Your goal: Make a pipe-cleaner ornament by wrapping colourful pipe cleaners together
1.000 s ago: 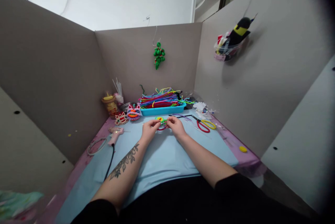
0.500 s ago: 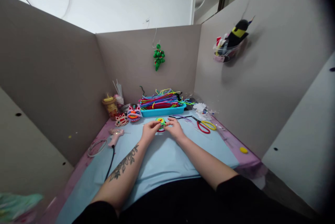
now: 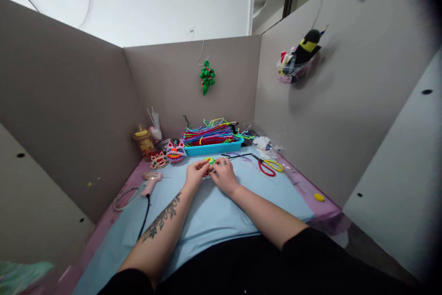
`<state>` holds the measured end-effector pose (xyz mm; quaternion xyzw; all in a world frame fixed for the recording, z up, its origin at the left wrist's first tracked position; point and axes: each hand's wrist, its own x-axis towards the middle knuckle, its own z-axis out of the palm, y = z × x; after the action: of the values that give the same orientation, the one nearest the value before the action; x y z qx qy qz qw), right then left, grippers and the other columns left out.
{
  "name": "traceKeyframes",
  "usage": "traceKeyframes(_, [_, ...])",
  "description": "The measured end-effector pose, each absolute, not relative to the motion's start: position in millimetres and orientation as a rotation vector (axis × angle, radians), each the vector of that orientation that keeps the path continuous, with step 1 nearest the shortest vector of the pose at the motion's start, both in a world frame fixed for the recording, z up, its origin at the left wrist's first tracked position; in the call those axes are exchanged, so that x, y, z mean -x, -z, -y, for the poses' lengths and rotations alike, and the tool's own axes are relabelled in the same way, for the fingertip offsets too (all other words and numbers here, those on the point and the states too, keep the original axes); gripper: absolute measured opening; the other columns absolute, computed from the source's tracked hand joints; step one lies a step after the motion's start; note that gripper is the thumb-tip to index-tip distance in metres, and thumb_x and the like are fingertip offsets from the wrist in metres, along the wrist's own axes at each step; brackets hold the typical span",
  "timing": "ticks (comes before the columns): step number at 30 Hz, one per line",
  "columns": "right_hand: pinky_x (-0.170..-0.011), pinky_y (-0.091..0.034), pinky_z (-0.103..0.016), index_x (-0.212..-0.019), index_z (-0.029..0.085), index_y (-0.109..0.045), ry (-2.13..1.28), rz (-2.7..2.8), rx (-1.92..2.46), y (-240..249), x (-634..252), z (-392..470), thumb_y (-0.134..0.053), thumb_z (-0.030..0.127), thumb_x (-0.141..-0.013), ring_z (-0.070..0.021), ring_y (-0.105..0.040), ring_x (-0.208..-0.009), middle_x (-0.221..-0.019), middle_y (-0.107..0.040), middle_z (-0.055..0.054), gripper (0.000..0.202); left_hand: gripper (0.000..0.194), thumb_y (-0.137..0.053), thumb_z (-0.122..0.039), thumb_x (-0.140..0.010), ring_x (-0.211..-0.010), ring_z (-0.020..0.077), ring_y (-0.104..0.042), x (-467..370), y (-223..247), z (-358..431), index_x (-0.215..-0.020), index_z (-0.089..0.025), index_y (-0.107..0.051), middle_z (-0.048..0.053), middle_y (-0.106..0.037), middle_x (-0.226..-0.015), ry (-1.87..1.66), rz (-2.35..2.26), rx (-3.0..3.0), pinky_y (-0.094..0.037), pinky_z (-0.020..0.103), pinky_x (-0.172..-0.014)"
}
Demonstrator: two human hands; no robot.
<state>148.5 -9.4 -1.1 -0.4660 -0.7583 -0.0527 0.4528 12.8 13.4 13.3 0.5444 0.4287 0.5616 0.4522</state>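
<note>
Over the light blue cloth, a small craft piece (image 3: pixel 210 160) in yellow, green and red is held up between my two hands. My left hand (image 3: pixel 196 173) pinches it from the left side. My right hand (image 3: pixel 224 175) has its fingers closed on it from the right and covers much of it. Just beyond my hands stands a blue tray (image 3: pixel 214 148) heaped with colourful pipe cleaners (image 3: pixel 210 134).
A pink glue gun (image 3: pixel 152 182) lies left with its cable. Two fuzzy animal heads (image 3: pixel 176 151) stand near a brown cup (image 3: pixel 143 143). Red-and-yellow scissors (image 3: pixel 267 166) and a yellow disc (image 3: pixel 319 197) lie right. Grey panels (image 3: pixel 193 78) enclose the table.
My right hand has moved left and closed in around the craft piece, hiding more of it. My left hand still grips it. The view has shifted slightly.
</note>
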Motion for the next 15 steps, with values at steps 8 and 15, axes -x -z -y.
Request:
traceKeyframes(8, [-0.09,-0.035,-0.041,-0.08,0.024,-0.065,0.053,1.842,1.065,-0.3,-145.7,10.9,-0.053,0.018,-0.081,-0.0245,-0.042,-0.1,-0.101,-0.053,-0.008,0.013,0.035,-0.076,-0.035,-0.056,-0.055,0.0142,-0.061,-15.0,-9.2,-16.1,-0.082,-0.011,-0.071,0.005,-0.07,-0.067,-1.395,-1.024,-1.314,-0.048,0.025,-0.052])
traceKeyframes(15, [-0.097,-0.034,-0.038,-0.071,0.021,-0.062,-0.27,1.72,0.832,-9.7,-147.7,18.8,-0.057,0.022,-0.079,-0.0218,-0.044,-0.111,-0.112,-0.05,-0.006,0.009,0.035,-0.077,-0.033,-0.056,-0.066,0.0177,-0.065,-12.9,-10.1,-17.5,-0.083,-0.012,-0.07,0.007,-0.071,-0.075,-1.439,-0.967,-1.275,-0.052,0.029,-0.062])
